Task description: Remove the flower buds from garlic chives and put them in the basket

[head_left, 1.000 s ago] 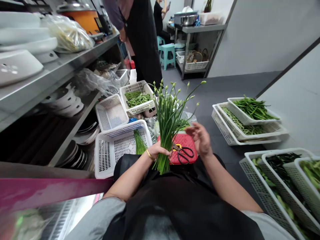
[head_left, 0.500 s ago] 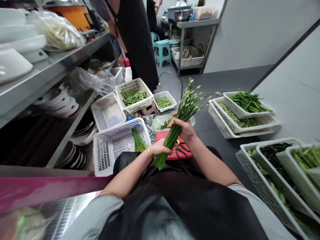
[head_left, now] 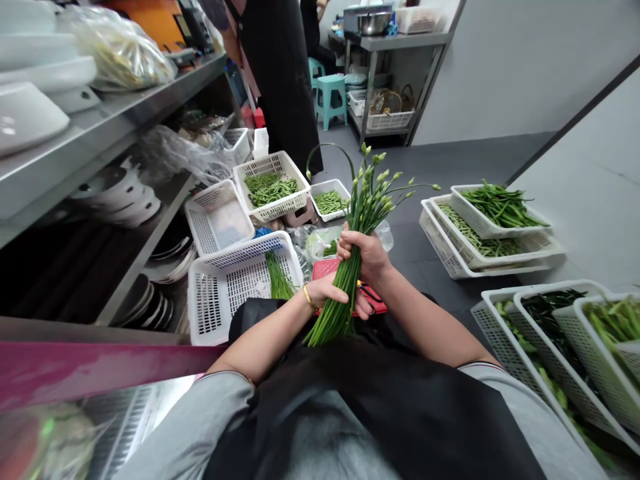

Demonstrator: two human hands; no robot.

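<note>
A long bunch of flowering garlic chives [head_left: 345, 280] stands tilted in front of me, pale buds up and cut stems down near my lap. My right hand [head_left: 369, 255] is wrapped round its upper stems, below the buds. Lower down, my left hand [head_left: 327, 293] holds the bunch loosely, thumb across the front and fingertips showing past the far side. Behind the stems is a red board or lid [head_left: 325, 268], and the scissors [head_left: 370, 293] on it are mostly hidden. More green stems [head_left: 279, 277] lie in the large white basket [head_left: 213, 313] at my left.
White baskets of green beans [head_left: 273, 193] stand ahead, beside another white basket [head_left: 215, 220]. At right are stacked baskets of green peppers [head_left: 495, 207] and further vegetable baskets [head_left: 545, 333]. A metal shelf [head_left: 120, 107] with dishes runs along the left. A person in a black apron [head_left: 285, 73] stands ahead.
The chive bunch has turned more upright. My left hand has loosened, its fingers now reaching out past the stems, while my right hand keeps its hold. The view has shifted slightly.
</note>
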